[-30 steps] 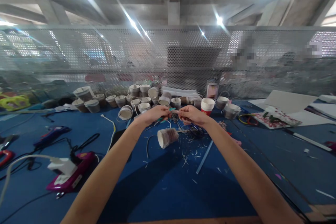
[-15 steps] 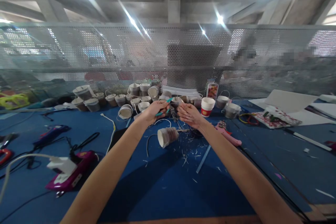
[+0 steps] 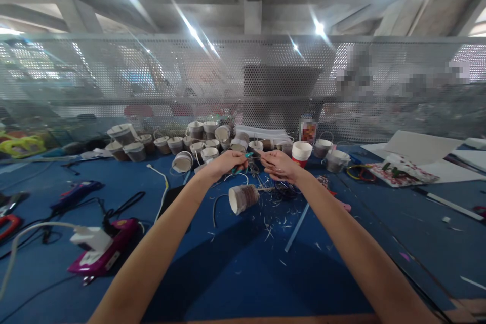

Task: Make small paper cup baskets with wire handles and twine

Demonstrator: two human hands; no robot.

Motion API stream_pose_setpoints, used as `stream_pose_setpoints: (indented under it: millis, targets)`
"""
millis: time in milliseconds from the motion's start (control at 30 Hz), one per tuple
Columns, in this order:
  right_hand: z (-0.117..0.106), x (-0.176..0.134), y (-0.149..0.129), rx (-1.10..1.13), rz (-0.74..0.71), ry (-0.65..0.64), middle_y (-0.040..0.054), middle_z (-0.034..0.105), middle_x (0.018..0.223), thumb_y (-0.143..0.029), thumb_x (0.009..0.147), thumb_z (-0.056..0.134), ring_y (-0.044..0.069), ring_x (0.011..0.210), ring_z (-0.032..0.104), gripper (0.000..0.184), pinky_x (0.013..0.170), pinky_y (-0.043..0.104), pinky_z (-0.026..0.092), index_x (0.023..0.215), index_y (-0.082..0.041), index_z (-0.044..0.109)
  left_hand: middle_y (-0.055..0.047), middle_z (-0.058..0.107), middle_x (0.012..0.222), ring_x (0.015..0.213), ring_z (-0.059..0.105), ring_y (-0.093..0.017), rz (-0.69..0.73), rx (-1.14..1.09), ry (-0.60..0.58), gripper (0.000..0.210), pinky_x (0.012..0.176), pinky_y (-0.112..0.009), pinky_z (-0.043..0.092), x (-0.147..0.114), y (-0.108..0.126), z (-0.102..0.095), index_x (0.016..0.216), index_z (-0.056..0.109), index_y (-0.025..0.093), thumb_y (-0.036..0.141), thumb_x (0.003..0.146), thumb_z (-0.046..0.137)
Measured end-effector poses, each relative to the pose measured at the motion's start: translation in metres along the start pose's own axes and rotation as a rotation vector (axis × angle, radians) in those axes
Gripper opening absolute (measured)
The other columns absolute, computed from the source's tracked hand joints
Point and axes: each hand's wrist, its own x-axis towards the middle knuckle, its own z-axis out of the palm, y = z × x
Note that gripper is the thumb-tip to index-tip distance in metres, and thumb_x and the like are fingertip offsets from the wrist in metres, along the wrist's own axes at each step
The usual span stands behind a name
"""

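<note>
Both hands are raised over the middle of the table, fingertips close together. My left hand (image 3: 229,163) is closed on a small teal tool (image 3: 248,155), mostly hidden by the fingers; it looks like thread snips. In my right hand (image 3: 280,165) the fingers pinch a thin strip (image 3: 258,152) that points toward the teal tool; its material is too small to tell. Below them a string-wrapped paper cup (image 3: 243,199) lies on its side, its white mouth facing left. Loose thread scraps (image 3: 269,232) are scattered beside it.
Several wrapped cups with handles (image 3: 182,162) stand behind, near a mesh partition (image 3: 281,86). White paper cups (image 3: 301,150) are stacked right of my hand. At left lie a purple power strip (image 3: 106,248) and cables; at right, a floral cloth (image 3: 402,169) and paper sheets (image 3: 421,144).
Both hands have lowered slightly, and my right hand has shifted a little right. The teal tool has turned and shows less. The wrapped cup below has stayed put.
</note>
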Motion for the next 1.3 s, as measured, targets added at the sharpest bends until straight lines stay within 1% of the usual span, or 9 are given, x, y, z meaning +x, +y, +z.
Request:
stream_pose_setpoints:
  millis: [167, 367, 667, 733, 800, 900, 1000, 1167, 1300]
  targets:
    - [0.0, 0.002, 0.001, 0.081, 0.003, 0.091, -0.011, 0.028, 0.034, -0.047, 0.07, 0.061, 0.001, 0.024, 0.018, 0.043, 0.02, 0.012, 0.015, 0.049, -0.018, 0.036, 0.006, 0.035, 0.041, 0.034, 0.027, -0.002, -0.086, -0.246, 0.038, 0.028, 0.036, -0.016, 0.022, 0.001, -0.001, 0.002, 0.054, 0.051, 0.013, 0.032, 0.074, 0.055]
    - [0.005, 0.006, 0.004, 0.147, -0.088, 0.232, -0.0107, 0.025, 0.033, -0.048, 0.072, 0.058, 0.001, 0.024, 0.018, 0.047, 0.02, 0.012, 0.014, 0.046, -0.019, 0.032, 0.007, 0.031, 0.038, 0.033, 0.023, -0.001, -0.033, -0.418, 0.067, 0.028, 0.033, -0.014, 0.018, 0.005, 0.0, 0.008, 0.053, 0.049, 0.012, 0.03, 0.074, 0.057]
    - [0.009, 0.003, 0.004, 0.249, -0.11, 0.134, -0.011, 0.027, 0.034, -0.041, 0.067, 0.065, 0.001, 0.027, 0.016, 0.043, 0.022, 0.012, 0.014, 0.048, -0.018, 0.035, 0.005, 0.037, 0.046, 0.036, 0.028, -0.001, -0.02, -0.559, 0.069, 0.025, 0.038, -0.014, 0.027, 0.007, -0.003, 0.008, 0.055, 0.046, 0.013, 0.026, 0.073, 0.057]
    - [0.007, 0.003, 0.005, 0.224, -0.092, 0.102, -0.0108, 0.027, 0.033, -0.043, 0.068, 0.064, 0.001, 0.027, 0.016, 0.044, 0.022, 0.013, 0.013, 0.047, -0.018, 0.035, 0.006, 0.036, 0.045, 0.037, 0.027, -0.002, 0.012, -0.513, 0.088, 0.025, 0.038, -0.015, 0.025, 0.007, -0.004, 0.008, 0.055, 0.046, 0.013, 0.029, 0.073, 0.056]
    - [0.004, 0.002, 0.005, 0.128, -0.05, 0.065, -0.0099, 0.029, 0.032, -0.046, 0.069, 0.062, 0.002, 0.025, 0.019, 0.043, 0.023, 0.014, 0.016, 0.047, -0.018, 0.037, 0.006, 0.036, 0.043, 0.037, 0.026, -0.003, 0.063, -0.354, 0.111, 0.028, 0.039, -0.016, 0.023, 0.007, -0.004, 0.007, 0.054, 0.048, 0.013, 0.032, 0.073, 0.056]
    - [0.0, 0.001, 0.002, -0.06, 0.048, 0.024, -0.0062, 0.042, 0.036, -0.045, 0.07, 0.06, 0.004, 0.027, 0.034, 0.037, 0.027, 0.016, 0.026, 0.051, -0.017, 0.045, 0.006, 0.036, 0.041, 0.039, 0.028, -0.004, 0.148, -0.055, 0.144, 0.033, 0.041, -0.018, 0.022, 0.006, -0.003, 0.006, 0.051, 0.049, 0.013, 0.036, 0.073, 0.055]
    - [0.0, 0.001, -0.001, -0.114, 0.128, 0.09, -0.0053, 0.043, 0.036, -0.039, 0.074, 0.056, 0.005, 0.029, 0.035, 0.034, 0.031, 0.018, 0.028, 0.052, -0.017, 0.045, 0.006, 0.038, 0.041, 0.04, 0.03, -0.004, 0.166, 0.113, 0.185, 0.032, 0.043, -0.019, 0.022, 0.005, -0.002, 0.007, 0.052, 0.049, 0.013, 0.037, 0.073, 0.052]
    - [0.004, 0.004, 0.0, -0.058, 0.108, 0.335, -0.0082, 0.028, 0.031, -0.027, 0.074, 0.054, 0.002, 0.028, 0.019, 0.036, 0.03, 0.017, 0.013, 0.044, -0.017, 0.036, 0.005, 0.039, 0.043, 0.04, 0.031, -0.005, 0.175, 0.15, 0.186, 0.034, 0.044, -0.02, 0.023, 0.002, 0.002, 0.015, 0.055, 0.049, 0.014, 0.042, 0.074, 0.05]
    - [0.005, 0.006, 0.001, 0.007, 0.057, 0.375, -0.0082, 0.03, 0.032, -0.025, 0.071, 0.057, 0.002, 0.029, 0.017, 0.035, 0.031, 0.018, 0.012, 0.043, -0.017, 0.036, 0.006, 0.037, 0.042, 0.04, 0.03, -0.005, 0.19, 0.05, 0.185, 0.04, 0.044, -0.02, 0.022, 0.001, 0.005, 0.019, 0.053, 0.049, 0.014, 0.05, 0.069, 0.054]
